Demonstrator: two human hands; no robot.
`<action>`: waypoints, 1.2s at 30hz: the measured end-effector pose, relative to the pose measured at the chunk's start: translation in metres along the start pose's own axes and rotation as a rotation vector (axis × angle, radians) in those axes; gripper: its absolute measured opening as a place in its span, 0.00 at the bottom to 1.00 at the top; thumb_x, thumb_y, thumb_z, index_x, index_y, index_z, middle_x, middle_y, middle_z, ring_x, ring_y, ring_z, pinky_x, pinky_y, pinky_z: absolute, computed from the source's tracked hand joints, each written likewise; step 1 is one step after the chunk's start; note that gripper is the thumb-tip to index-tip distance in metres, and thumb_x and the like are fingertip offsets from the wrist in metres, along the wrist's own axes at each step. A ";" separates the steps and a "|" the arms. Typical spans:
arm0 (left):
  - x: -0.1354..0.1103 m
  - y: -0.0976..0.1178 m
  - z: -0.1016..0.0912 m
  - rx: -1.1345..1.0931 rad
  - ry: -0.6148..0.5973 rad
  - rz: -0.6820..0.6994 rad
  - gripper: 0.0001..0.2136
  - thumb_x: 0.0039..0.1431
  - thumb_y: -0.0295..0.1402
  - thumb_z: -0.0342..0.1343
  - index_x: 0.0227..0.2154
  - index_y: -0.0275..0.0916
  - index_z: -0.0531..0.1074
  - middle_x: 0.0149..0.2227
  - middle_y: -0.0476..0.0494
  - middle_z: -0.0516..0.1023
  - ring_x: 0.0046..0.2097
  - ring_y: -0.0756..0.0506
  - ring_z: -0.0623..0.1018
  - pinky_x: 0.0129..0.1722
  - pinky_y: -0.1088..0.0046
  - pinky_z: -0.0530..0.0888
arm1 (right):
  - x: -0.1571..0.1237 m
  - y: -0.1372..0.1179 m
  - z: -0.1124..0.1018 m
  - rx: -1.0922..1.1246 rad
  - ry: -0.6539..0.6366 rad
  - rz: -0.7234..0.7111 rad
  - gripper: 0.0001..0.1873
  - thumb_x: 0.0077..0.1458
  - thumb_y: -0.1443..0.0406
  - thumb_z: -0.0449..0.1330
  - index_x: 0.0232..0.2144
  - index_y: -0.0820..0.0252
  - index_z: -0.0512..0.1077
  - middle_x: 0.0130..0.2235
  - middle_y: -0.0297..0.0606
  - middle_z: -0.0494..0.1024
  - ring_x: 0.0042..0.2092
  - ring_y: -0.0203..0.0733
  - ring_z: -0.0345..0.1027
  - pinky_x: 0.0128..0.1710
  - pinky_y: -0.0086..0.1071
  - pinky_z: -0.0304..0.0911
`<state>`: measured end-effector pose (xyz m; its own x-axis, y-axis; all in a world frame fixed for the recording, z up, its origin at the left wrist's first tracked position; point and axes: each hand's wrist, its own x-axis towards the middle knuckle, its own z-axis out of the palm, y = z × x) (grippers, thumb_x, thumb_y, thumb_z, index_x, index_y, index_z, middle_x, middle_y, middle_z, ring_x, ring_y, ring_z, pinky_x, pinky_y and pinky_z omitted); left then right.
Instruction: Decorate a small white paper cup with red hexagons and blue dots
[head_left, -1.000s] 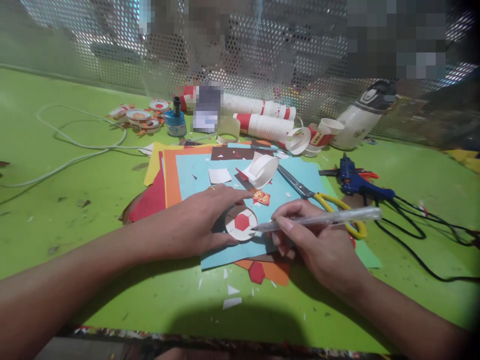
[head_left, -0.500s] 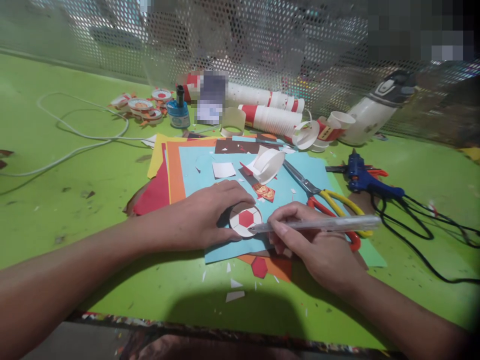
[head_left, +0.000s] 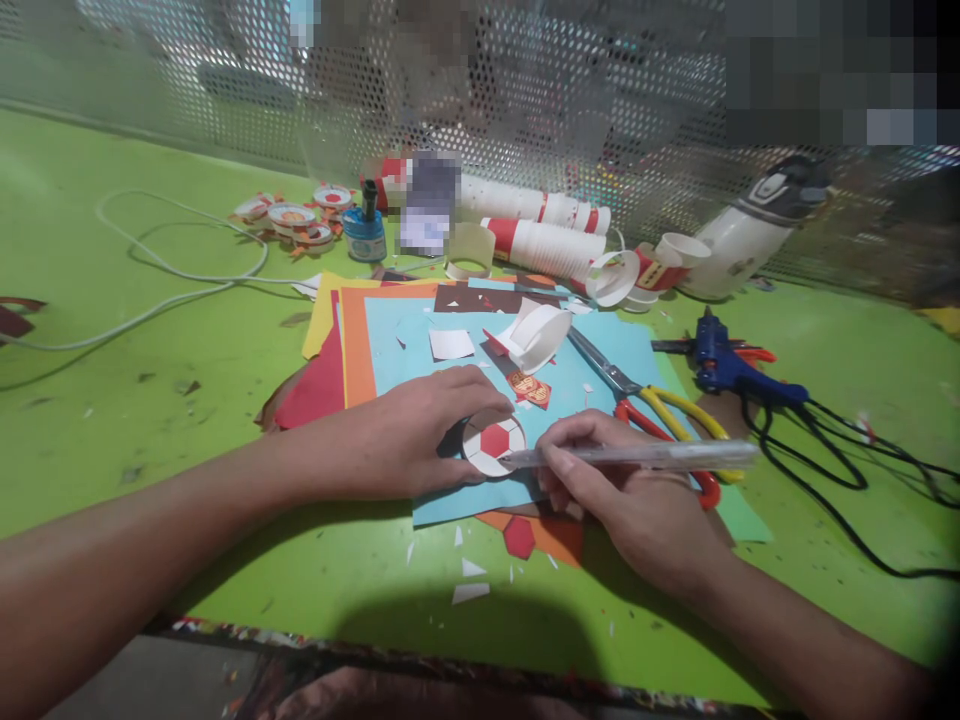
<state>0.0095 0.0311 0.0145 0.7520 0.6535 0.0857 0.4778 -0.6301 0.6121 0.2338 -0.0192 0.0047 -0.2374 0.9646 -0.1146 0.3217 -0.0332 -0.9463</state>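
Note:
My left hand (head_left: 442, 425) grips a round white paper disc (head_left: 487, 468) by its left edge, thumb below and fingers above. A red hexagon (head_left: 496, 438) lies at the disc's middle, with thin dark lines running out to the rim. In my right hand (head_left: 622, 490) is a clear-barrelled pen (head_left: 660, 455), closed between thumb and fingers, its tip at the disc's lower right part. Light blue paper (head_left: 405, 350) lies under the disc. Close by are a cut white cup piece (head_left: 544, 340) and red-and-gold scraps (head_left: 529, 388).
Scissors (head_left: 660, 400) with red and yellow handles and a blue glue gun (head_left: 742, 365) lie on the right. Behind are stacked paper cups (head_left: 555, 248), a white bottle (head_left: 739, 245), a blue ink pot (head_left: 365, 238) and several small paper figures (head_left: 292, 218). A white cable (head_left: 180, 285) loops at left.
The view has shifted slightly, so the table things sit a little lower and further right. Both hands keep their grips, and the pen tip stays at the disc's lower right part.

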 end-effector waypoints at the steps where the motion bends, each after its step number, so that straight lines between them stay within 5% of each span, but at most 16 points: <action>1: 0.001 0.000 0.000 -0.001 -0.003 0.003 0.19 0.60 0.35 0.59 0.53 0.38 0.69 0.51 0.40 0.71 0.52 0.42 0.72 0.52 0.63 0.70 | 0.000 0.000 0.000 0.009 -0.003 0.006 0.06 0.62 0.61 0.57 0.33 0.56 0.70 0.25 0.29 0.72 0.27 0.31 0.66 0.26 0.24 0.62; 36: 0.000 0.000 -0.002 0.012 -0.025 0.003 0.17 0.61 0.34 0.58 0.52 0.39 0.69 0.49 0.40 0.71 0.50 0.42 0.72 0.49 0.66 0.70 | 0.001 0.004 0.001 0.073 -0.007 0.026 0.09 0.61 0.58 0.59 0.33 0.56 0.69 0.26 0.30 0.72 0.27 0.32 0.65 0.25 0.26 0.61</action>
<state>0.0089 0.0321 0.0167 0.7643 0.6413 0.0678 0.4810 -0.6369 0.6026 0.2338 -0.0189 0.0006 -0.2365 0.9612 -0.1417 0.2604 -0.0778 -0.9624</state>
